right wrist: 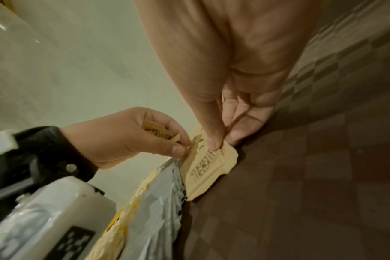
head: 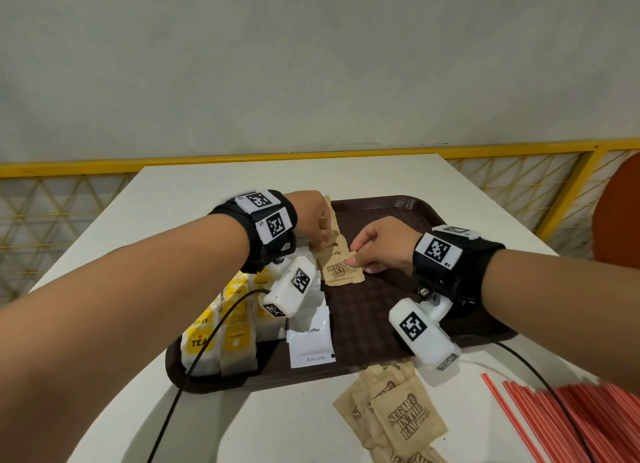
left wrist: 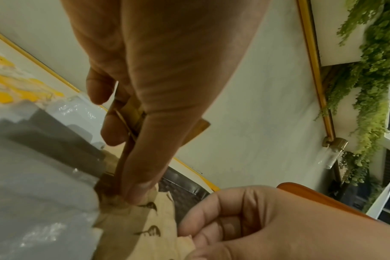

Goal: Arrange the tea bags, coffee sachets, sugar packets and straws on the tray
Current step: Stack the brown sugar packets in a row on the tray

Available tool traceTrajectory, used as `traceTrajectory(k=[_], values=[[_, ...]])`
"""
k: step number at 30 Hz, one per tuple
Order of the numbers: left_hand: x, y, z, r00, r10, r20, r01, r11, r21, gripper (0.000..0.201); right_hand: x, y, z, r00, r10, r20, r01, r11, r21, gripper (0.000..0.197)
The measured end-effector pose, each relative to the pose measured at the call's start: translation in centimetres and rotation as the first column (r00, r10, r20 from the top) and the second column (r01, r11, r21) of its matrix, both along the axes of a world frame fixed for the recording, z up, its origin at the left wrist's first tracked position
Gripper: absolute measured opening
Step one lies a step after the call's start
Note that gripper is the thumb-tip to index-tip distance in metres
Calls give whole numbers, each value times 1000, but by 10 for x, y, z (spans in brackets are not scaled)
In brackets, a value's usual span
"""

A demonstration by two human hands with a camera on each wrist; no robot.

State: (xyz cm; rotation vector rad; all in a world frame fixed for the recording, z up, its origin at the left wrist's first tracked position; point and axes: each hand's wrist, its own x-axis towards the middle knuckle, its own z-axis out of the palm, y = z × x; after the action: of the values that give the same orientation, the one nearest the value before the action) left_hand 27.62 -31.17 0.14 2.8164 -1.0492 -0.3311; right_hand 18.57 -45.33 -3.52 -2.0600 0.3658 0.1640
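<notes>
the left hand point(head: 313, 220) is pinching a few brown sugar packets point(right wrist: 160, 132) over the dark tray point(head: 388, 213). the right hand point(head: 384, 246) is pinching the corner of a sugar packet point(head: 343, 272) lying on the tray, beside the coffee sachets point(head: 311, 344) and tea bags point(head: 221, 338). more sugar packets point(head: 398, 417) and red straws point(head: 571, 421) are lying on the white table point(head: 194, 192). the straws are getting cut off at the edge.
</notes>
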Motion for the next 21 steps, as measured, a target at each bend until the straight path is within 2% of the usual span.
traceTrajectory(k=[5, 11, 16, 21], values=[[-3, -3, -1, 1000, -27, -1, 27, 1000, 14, 13, 0, 2, -1, 999, -31, -7, 32, 996, 87, 23], [-4, -4, -4, 999, -25, 33, 24, 1000, 10, 17, 0, 5, 0, 1000, -23, 4, 23, 993, 118, 24], [0, 3, 0, 999, 25, 32, -22, 994, -106, 7, -4, 6, 5, 1000, -5, 19, 3, 994, 107, 27], [4, 19, 6, 991, 112, -67, -128, 944, -304, 8, -5, 6, 5, 999, -10, 53, 6, 996, 88, 24]])
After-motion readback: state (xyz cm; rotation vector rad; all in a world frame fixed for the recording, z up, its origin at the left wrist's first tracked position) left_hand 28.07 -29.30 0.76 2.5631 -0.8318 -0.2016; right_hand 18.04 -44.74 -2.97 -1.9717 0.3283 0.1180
